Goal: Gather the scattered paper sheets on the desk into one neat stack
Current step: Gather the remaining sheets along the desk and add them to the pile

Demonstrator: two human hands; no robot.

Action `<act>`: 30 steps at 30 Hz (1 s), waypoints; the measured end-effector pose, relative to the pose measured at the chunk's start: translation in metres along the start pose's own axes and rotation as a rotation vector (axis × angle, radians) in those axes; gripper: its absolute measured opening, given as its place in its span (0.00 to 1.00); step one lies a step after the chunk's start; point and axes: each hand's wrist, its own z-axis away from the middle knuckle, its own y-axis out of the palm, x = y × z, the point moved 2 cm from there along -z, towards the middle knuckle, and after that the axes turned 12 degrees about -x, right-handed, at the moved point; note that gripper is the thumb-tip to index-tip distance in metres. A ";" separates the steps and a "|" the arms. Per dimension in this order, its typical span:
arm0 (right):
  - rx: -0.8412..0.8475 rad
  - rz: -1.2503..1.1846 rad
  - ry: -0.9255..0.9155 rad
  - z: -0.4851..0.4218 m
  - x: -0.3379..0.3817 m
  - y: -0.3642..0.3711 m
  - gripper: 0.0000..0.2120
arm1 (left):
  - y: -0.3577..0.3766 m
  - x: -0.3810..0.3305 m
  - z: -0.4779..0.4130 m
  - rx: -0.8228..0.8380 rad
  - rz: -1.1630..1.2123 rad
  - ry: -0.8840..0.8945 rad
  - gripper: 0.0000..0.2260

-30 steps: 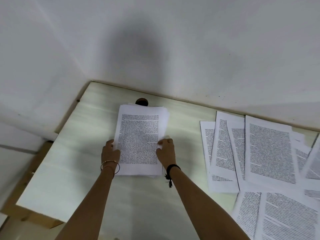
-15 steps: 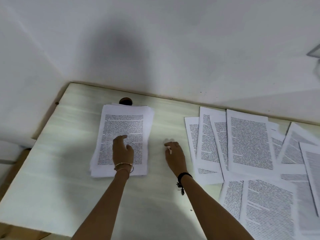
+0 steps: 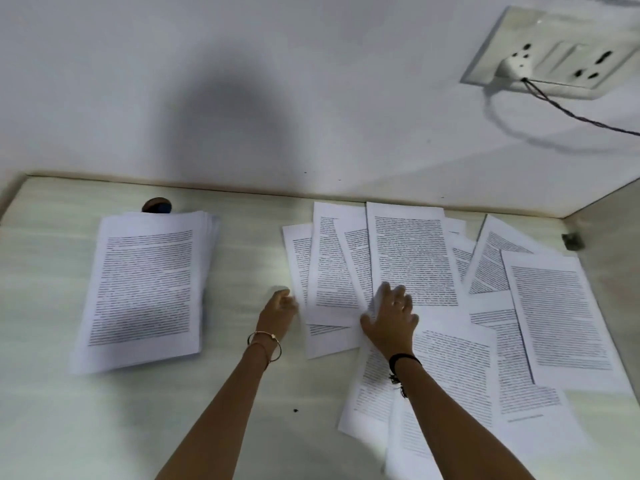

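Observation:
A stack of printed sheets (image 3: 145, 285) lies on the left of the pale desk (image 3: 239, 271), its edges slightly fanned. Several loose printed sheets (image 3: 412, 258) overlap one another across the right half. My left hand (image 3: 278, 315) reaches the left edge of the leftmost loose sheet (image 3: 298, 271); its fingertips are blurred, and whether they hold the paper is unclear. Spread fingers of my right hand (image 3: 391, 318) rest flat on the overlapping sheets near the lower edge of the top middle page. No hand touches the stack.
A small dark round object (image 3: 156, 205) sits behind the stack by the wall. On the wall at upper right is a socket panel (image 3: 554, 50) with a plug and a cable (image 3: 581, 116). The desk ends at a side wall on the right.
My left hand left the stack and moved right to the edge of the loose sheets. My right hand moved from the bare desk onto the loose sheets. The view shifted right.

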 end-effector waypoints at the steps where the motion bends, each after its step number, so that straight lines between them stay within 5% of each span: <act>1: 0.017 0.009 -0.028 -0.003 -0.006 0.000 0.40 | 0.013 -0.002 0.001 -0.016 0.021 -0.017 0.25; 6: -0.069 0.029 -0.198 -0.012 -0.025 -0.004 0.30 | 0.050 -0.016 -0.003 -0.082 -0.063 -0.015 0.18; 10: -0.213 -0.236 -0.438 -0.027 -0.041 -0.012 0.17 | 0.080 -0.028 -0.005 -0.122 -0.157 0.000 0.21; 11: -0.187 -0.285 -0.529 -0.029 -0.039 -0.016 0.17 | 0.084 -0.029 -0.006 -0.130 -0.157 0.005 0.20; 13: 0.050 -0.325 -0.611 -0.029 -0.038 -0.028 0.35 | 0.091 -0.031 -0.005 -0.149 -0.160 0.003 0.19; 15: 0.128 -0.371 -0.588 -0.034 -0.041 -0.038 0.45 | 0.091 -0.032 -0.005 -0.166 -0.155 -0.038 0.19; 17: -0.045 -0.410 -0.460 -0.051 -0.057 -0.041 0.41 | 0.092 -0.035 -0.006 -0.159 -0.148 -0.070 0.19; 20: -0.326 -0.432 -0.003 -0.082 -0.104 -0.037 0.35 | 0.091 -0.032 -0.010 -0.150 -0.132 -0.098 0.17; 22: -0.275 -0.458 0.268 -0.094 -0.129 -0.040 0.38 | 0.091 -0.030 -0.012 -0.132 -0.109 -0.099 0.17; 30: -0.064 -0.481 -0.147 -0.081 -0.077 -0.020 0.38 | 0.110 -0.045 -0.009 -0.014 -0.062 -0.115 0.25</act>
